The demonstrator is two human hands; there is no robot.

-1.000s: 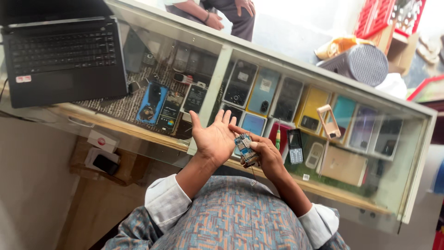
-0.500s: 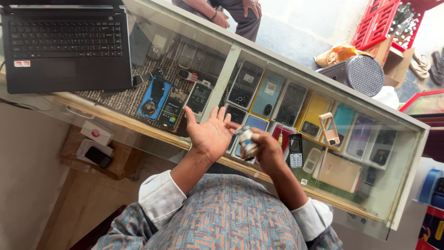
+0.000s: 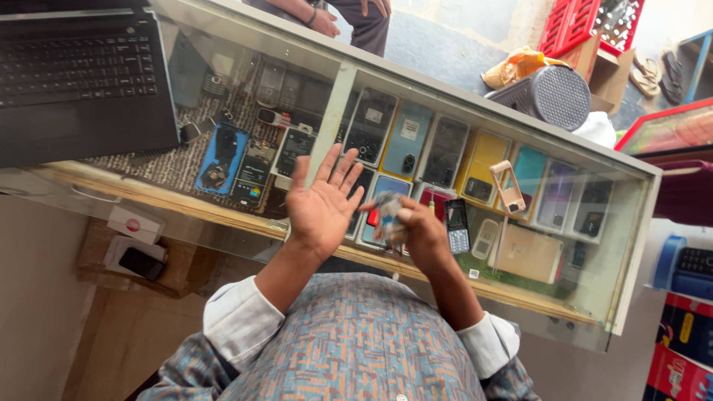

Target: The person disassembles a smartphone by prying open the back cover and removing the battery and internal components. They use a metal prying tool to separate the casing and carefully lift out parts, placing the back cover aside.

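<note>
My left hand [image 3: 321,200] is raised over the glass counter [image 3: 223,52] with its palm up and fingers spread, holding nothing. Right beside it, my right hand [image 3: 423,234] grips a small blurred object [image 3: 388,212], grey-blue with a red part; what it is I cannot tell. Both hands hover above the display case, over rows of phones and phone covers [image 3: 405,141] lying under the glass. Patterned sleeves with white cuffs cover my forearms.
A black laptop [image 3: 74,82] sits on the counter's left end. A small keypad phone [image 3: 457,226] and a tan stand [image 3: 507,187] lie right of my hands. Another person's hand [image 3: 323,18] is beyond the counter. A grey speaker [image 3: 553,95] and red crate [image 3: 587,26] sit far right.
The view has shifted slightly. My left hand stays open with fingers spread; my right hand keeps hold of the small object and has blurred with motion close to the left palm.
</note>
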